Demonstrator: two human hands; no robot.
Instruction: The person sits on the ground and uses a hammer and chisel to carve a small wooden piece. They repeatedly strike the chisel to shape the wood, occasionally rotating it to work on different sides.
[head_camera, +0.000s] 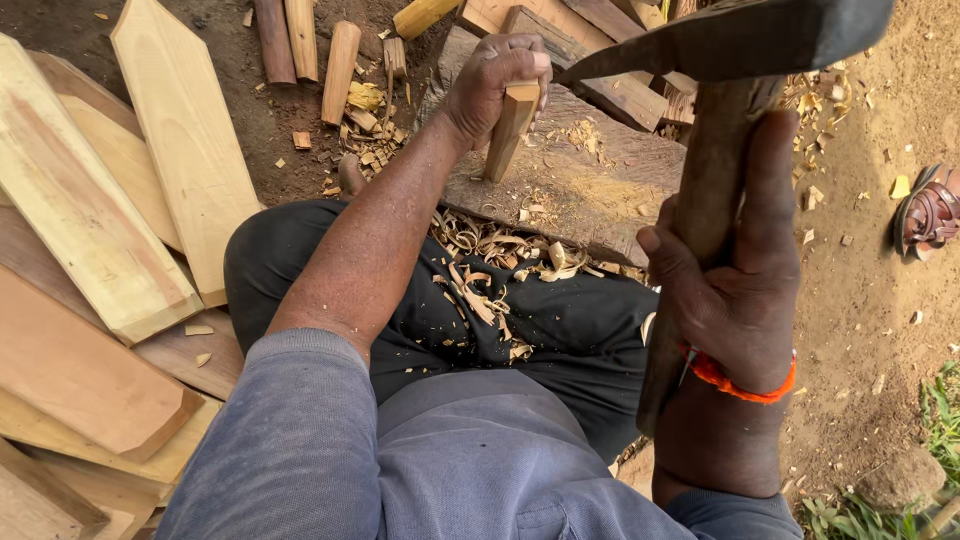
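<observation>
I see a short pale wooden block (511, 125) standing nearly upright, tilted slightly, its lower end on a dark chopping log (590, 185). An axe (735, 45) with a dark metal head and rough brown handle is raised above it, blade edge beside the block's top.

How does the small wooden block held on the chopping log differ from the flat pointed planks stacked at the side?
The small pale wooden block is short and thick; the flat pointed planks are long, wide and thin. The block stands nearly upright on the dark chopping log, gripped by the left hand; the planks lie loose and overlapping on the ground. The planks have tapered ends; the block looks squared. Both are pale, freshly cut wood.
</observation>
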